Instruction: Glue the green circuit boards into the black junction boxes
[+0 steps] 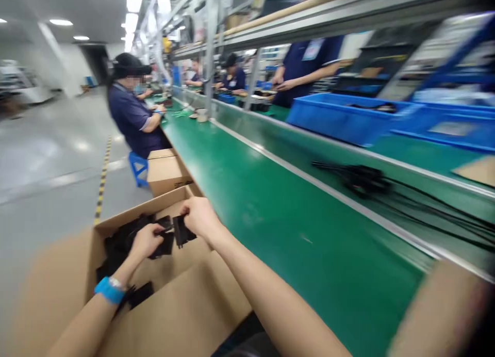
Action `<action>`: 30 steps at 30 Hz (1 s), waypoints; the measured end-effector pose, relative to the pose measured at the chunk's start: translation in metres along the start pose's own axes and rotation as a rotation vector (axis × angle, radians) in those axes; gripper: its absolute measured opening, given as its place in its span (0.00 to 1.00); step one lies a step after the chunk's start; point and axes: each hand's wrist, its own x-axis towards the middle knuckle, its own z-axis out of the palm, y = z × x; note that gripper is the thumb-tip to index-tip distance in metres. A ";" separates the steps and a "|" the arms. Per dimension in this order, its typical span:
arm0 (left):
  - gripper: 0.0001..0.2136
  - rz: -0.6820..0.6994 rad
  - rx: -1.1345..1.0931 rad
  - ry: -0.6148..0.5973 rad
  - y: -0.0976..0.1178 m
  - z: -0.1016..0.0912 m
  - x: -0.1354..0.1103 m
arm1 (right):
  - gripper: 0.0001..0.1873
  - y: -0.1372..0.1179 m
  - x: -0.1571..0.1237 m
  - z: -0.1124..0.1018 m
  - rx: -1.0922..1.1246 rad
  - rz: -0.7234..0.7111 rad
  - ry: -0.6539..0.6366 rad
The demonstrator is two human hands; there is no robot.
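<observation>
Both of my hands are inside an open cardboard box [94, 254] that holds a pile of black flat parts [124, 238]. My left hand [147, 241], with a blue band on its wrist, is closed at the fingertips on a black flat part [164, 243]. Close beside it on the right, my right hand [199, 215] pinches another black flat part [181, 232] with small prongs at its lower edge. Motion blur hides the exact kind of these parts. One more black piece [139, 295] lies low in the box, near the left wrist.
A green workbench [247, 207] runs along the right of the box. Black cables [359, 180] lie behind its metal rail, near blue bins [332, 117]. Another cardboard box [166, 174] and a blue stool [137, 168] stand ahead, beside a seated co-worker [131, 109]. More people work across the bench.
</observation>
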 end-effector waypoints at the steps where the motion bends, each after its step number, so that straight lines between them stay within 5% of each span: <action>1: 0.09 0.026 -0.010 0.016 0.010 -0.009 -0.001 | 0.09 0.002 -0.015 -0.024 -0.012 -0.004 0.039; 5: 0.16 0.168 -0.183 0.074 0.074 -0.028 0.007 | 0.10 0.037 -0.122 -0.103 -0.120 0.115 0.132; 9: 0.21 0.474 -0.428 -0.053 0.194 -0.009 -0.008 | 0.11 0.076 -0.273 -0.119 -0.208 0.444 0.194; 13: 0.11 1.026 -0.239 -0.286 0.343 0.043 -0.067 | 0.16 0.107 -0.381 -0.097 -0.180 0.752 0.237; 16: 0.09 1.190 -0.141 -0.366 0.440 0.099 -0.114 | 0.18 0.114 -0.421 -0.087 -0.107 0.847 0.292; 19: 0.09 1.293 -0.022 -0.432 0.506 0.153 -0.152 | 0.19 0.103 -0.455 -0.088 -0.050 0.871 0.374; 24: 0.14 1.353 0.111 -0.501 0.549 0.210 -0.190 | 0.16 0.087 -0.504 -0.070 0.001 0.719 0.278; 27: 0.14 1.408 0.120 -0.536 0.547 0.221 -0.195 | 0.15 0.092 -0.513 -0.052 -0.095 0.560 0.172; 30: 0.14 1.494 0.076 -0.555 0.536 0.218 -0.188 | 0.15 0.102 -0.516 -0.045 -0.204 0.572 0.258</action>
